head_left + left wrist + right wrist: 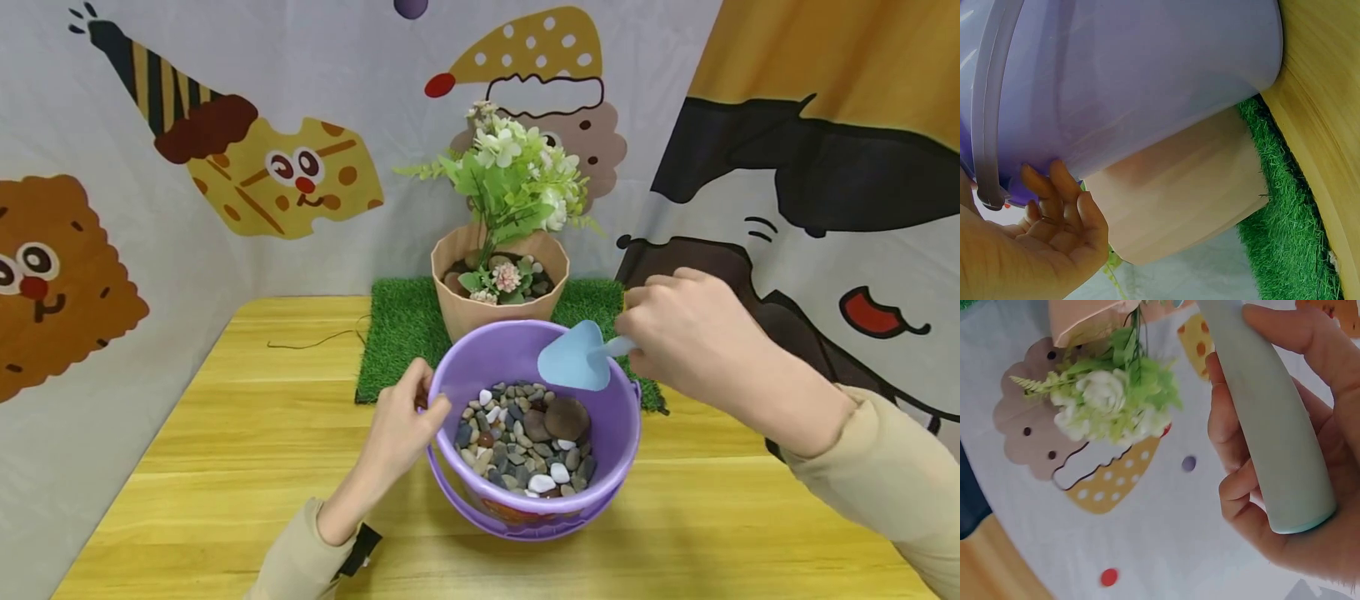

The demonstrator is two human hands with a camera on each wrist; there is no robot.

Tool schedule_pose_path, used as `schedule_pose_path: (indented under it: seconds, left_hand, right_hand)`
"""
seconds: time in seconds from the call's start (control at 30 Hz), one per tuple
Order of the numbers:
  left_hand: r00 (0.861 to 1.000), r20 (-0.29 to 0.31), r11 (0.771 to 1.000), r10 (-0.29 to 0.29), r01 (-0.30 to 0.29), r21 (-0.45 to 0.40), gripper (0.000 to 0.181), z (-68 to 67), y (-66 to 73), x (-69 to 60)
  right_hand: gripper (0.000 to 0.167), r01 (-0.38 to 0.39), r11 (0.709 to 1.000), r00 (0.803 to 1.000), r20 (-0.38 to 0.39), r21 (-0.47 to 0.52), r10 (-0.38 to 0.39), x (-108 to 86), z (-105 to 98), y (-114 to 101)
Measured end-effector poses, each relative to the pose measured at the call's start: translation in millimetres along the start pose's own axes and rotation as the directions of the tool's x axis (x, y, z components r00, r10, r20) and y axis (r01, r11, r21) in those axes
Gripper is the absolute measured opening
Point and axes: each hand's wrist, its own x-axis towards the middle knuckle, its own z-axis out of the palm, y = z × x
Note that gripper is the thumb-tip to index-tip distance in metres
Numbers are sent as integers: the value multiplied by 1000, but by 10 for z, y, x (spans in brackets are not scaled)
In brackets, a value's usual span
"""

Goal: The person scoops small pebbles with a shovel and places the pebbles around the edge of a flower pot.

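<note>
A purple bucket (622, 442) stands on the table, with pebbles (517, 450) covering its bottom in grey, tan, brown and white. My left hand (397, 425) holds the bucket's left rim, the thumb at the rim and the curled fingers (1069, 194) against the outer wall. Over the bucket's right side, my right hand (690, 342) grips a light blue shovel (576, 357) by its handle. The blade is above the pebbles and points left; no pebbles show on it. In the right wrist view the fingers wrap the thick pale handle (1279, 437).
Directly behind the bucket, a peach flowerpot (468, 312) with white flowers (517, 158) and stones stands on a green turf mat (397, 333). A thin dark wire (315, 342) lies on the wooden table (247, 433) to the left. A printed cloth (315, 50) hangs behind.
</note>
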Motion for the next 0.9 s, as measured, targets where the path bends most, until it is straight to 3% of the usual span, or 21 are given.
schedule_pose_path:
  seconds: [0.3,0.53,0.9]
  left_hand:
    - [1000,0,1000,4,-4,10,12,-11,4,1]
    - [1000,-5,1000,11,-11,13,13,-13,6,-1]
    - [1000,0,1000,15,-15,4,12,-13,5,-2]
  right_hand:
    - [26,207,961,975,-45,-184,-219,126,183,-222]
    - [21,340,894,930,-37,-290,-366,188,324,-209]
    - [20,467,806,855,-48,-365,-517,226,515,-243]
